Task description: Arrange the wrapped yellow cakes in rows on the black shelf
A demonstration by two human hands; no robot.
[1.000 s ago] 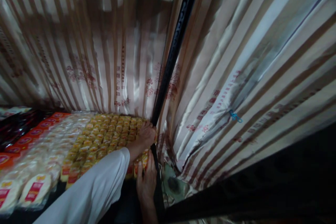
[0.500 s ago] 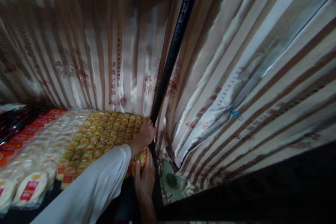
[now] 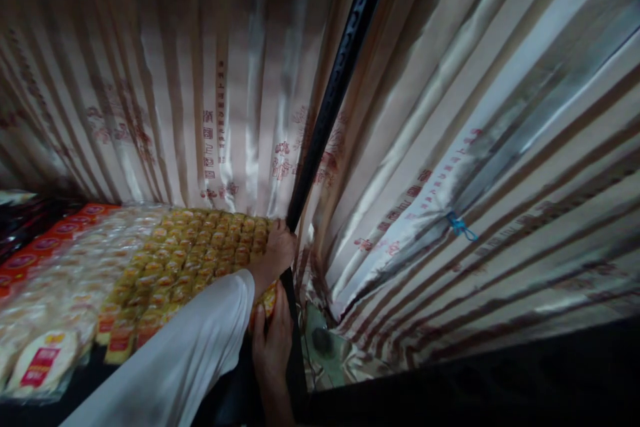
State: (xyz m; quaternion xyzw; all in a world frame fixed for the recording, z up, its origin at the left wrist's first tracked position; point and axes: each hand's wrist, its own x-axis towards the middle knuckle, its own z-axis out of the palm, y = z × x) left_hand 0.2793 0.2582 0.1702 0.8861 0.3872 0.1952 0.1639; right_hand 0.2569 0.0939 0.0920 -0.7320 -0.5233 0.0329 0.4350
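Rows of small yellow wrapped packets [image 3: 200, 247] lie close together on a black surface. My left hand [image 3: 281, 250], at the end of a white sleeve, reaches across them to their back right corner. Its fingers are curled down by the dark pole, and what they grip, if anything, is hidden. Nearer to me, my right hand [image 3: 274, 343] comes up along the right edge. Its thumb and fingers close around a yellow wrapped packet [image 3: 270, 300] at the end of the rows. The sleeve covers part of the front packets.
To the left lie clear-wrapped round flat cakes [image 3: 45, 363] with red labels, then an orange-red strip of packs [image 3: 55, 240]. A dark pole [image 3: 335, 93] slants up at the corner. Pleated printed curtains [image 3: 240, 80] hang behind, with a blue tie [image 3: 461, 227] on the right one.
The view has shifted a little, so the packets sit slightly further left. Both hands stay at the right end of the yellow rows, with almost the same grip.
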